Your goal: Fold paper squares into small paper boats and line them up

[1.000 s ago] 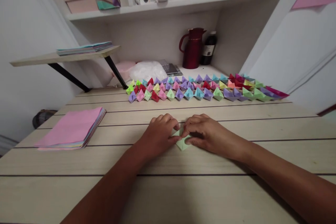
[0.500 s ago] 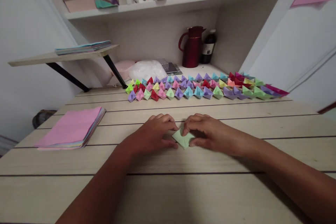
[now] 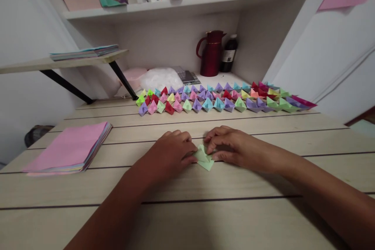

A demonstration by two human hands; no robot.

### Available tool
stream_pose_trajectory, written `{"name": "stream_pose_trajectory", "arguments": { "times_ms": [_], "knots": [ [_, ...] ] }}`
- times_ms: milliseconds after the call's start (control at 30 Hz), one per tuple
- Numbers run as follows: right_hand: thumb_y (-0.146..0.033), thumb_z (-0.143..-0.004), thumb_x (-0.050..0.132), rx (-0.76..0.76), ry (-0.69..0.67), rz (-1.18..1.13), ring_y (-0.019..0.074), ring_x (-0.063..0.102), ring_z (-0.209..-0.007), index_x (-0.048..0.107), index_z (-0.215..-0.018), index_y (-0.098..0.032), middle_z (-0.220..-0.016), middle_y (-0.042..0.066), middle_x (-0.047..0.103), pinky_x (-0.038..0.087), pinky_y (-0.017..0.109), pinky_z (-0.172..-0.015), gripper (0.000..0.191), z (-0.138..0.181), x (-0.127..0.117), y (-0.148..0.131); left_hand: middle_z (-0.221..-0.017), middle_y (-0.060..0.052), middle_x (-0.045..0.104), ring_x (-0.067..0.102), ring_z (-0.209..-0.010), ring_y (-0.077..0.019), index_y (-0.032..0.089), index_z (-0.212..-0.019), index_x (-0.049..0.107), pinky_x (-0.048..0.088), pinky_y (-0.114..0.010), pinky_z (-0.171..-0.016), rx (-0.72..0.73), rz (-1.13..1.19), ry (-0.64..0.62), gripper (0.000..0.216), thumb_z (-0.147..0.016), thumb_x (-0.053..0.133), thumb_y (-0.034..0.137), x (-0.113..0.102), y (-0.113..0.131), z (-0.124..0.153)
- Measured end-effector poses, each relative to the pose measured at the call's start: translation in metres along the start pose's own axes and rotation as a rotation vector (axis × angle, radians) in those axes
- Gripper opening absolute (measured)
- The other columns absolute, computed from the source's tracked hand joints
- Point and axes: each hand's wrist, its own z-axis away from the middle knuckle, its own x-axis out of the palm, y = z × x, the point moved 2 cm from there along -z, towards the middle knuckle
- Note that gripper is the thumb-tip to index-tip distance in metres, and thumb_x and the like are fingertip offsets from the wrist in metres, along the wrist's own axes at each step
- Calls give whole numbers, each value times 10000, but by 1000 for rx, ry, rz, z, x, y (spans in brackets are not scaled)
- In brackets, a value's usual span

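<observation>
A small piece of folded light green paper (image 3: 205,159) lies on the slatted wooden table, one layer lifted and creased above a lower pointed flap. My left hand (image 3: 175,151) pinches its left corner between thumb and fingers. On the opposite side, my right hand (image 3: 227,146) grips the right edge, thumb low and fingers curled over the top. Fingertips cover both side corners of the paper. Beyond the hands stand rows of small folded paper boats (image 3: 207,104) in many colours.
To the left lies a stack of paper squares, pink on top (image 3: 70,146). A raised wooden shelf (image 3: 88,61) with black legs holds more paper. At the back stand a dark red jug (image 3: 211,55), a dark bottle (image 3: 229,54) and a white plastic bag (image 3: 161,79).
The green paper was a flat diamond; now an upper layer is raised, with a pointed flap showing below. My left fingers have closed on its left corner. The view has shifted slightly.
</observation>
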Motion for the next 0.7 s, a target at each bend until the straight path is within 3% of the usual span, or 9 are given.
{"name": "stream_pose_trajectory", "arguments": {
  "times_ms": [167, 433, 600, 700],
  "knots": [
    [-175, -765, 687, -17, -25, 42, 232, 539, -1109, 660, -981, -251, -1146, 49, 609, 410, 384, -950, 231, 2, -1, 3, -1056, -30, 596, 542, -951, -214, 235, -1081, 544, 382, -355, -814, -38, 36, 3, 255, -839, 610, 284, -2, 7, -4],
    [-158, -774, 684, -20, -20, 36, 232, 534, -1129, 674, -944, -243, -1137, 54, 618, 408, 394, -957, 190, 2, -3, 0, -1083, -16, 601, 556, -967, -213, 243, -1055, 501, 399, -351, -809, -77, 121, 29, 276, -812, 631, 225, -1, 9, -6],
    [-169, -793, 674, -19, -41, 52, 224, 531, -1121, 668, -953, -227, -1130, 61, 615, 400, 390, -965, 170, 3, -4, -2, -1277, -23, 509, 553, -1048, -218, 248, -951, 559, 416, -384, -878, -76, 86, 23, 169, -810, 627, 185, 0, 11, -7],
    [-169, -797, 671, -20, -37, 55, 216, 541, -1099, 667, -947, -227, -1118, 60, 617, 405, 374, -957, 161, 3, -5, -1, -1409, -51, 404, 503, -1165, -252, 245, -983, 570, 402, -435, -949, -118, 81, 75, 223, -787, 657, 185, 1, 12, -8]
  ]
}}
